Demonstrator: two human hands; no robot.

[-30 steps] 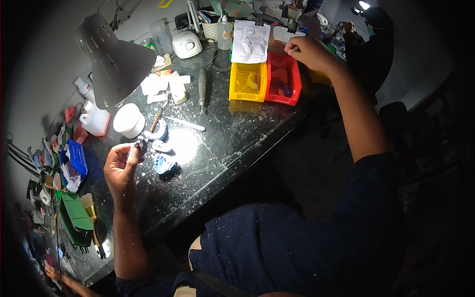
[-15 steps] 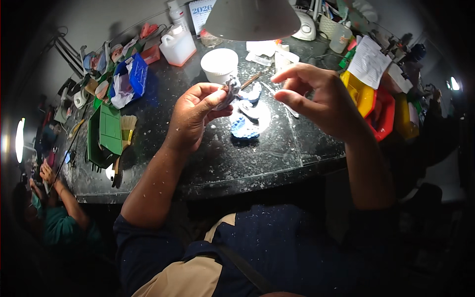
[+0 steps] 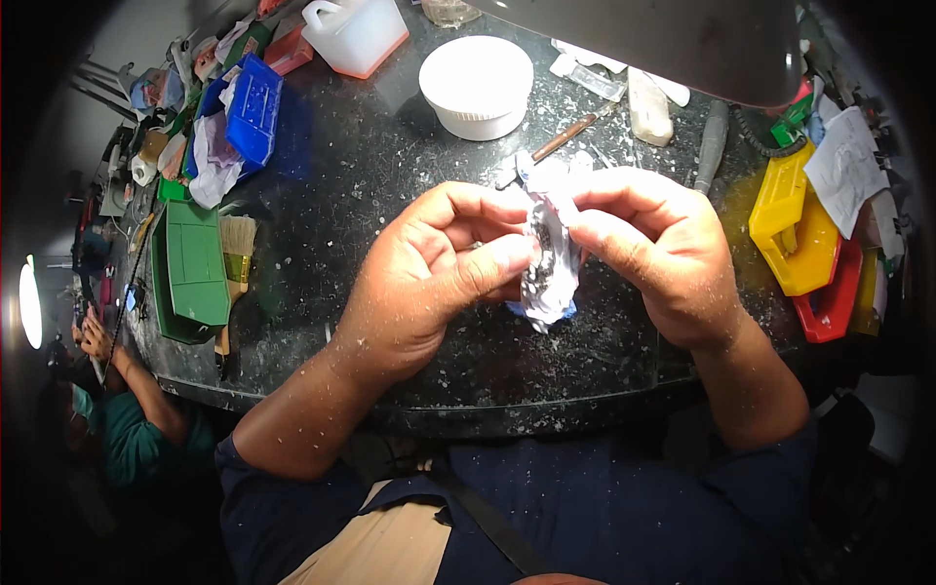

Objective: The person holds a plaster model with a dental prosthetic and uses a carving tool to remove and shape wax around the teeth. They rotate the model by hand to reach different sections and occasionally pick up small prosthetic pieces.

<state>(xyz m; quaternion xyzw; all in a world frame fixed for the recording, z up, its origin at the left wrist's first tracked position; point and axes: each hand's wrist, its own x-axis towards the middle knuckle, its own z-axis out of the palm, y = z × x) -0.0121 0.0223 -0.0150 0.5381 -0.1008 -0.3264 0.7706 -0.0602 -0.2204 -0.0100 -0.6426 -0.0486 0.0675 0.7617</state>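
Observation:
Between my two hands is a whitish-grey, lumpy piece (image 3: 552, 268) that looks like a dental impression, held upright over the bench with a dark hollow along one side. My left hand (image 3: 429, 273) pinches its left side between thumb and fingers. On the upper right side, the thumb and fingertips of my right hand (image 3: 663, 253) press against it. Bits of a blue moulded piece (image 3: 568, 310) peek out behind its lower end, mostly hidden. Beyond the hands, a brown-handled tool (image 3: 565, 135) lies on the bench.
A white tub (image 3: 478, 93) stands beyond my hands, under a grey lamp shade (image 3: 673, 39). Blue (image 3: 255, 112), green (image 3: 195, 263) and yellow bins (image 3: 790, 219) flank the speckled black bench. A brush (image 3: 237, 249) lies by the green bin. Another person's hand (image 3: 95, 336) shows far left.
My right hand has come in from the right and now grips the piece with the left. The piece is nearer and turned, and the view has shifted closer to the bench.

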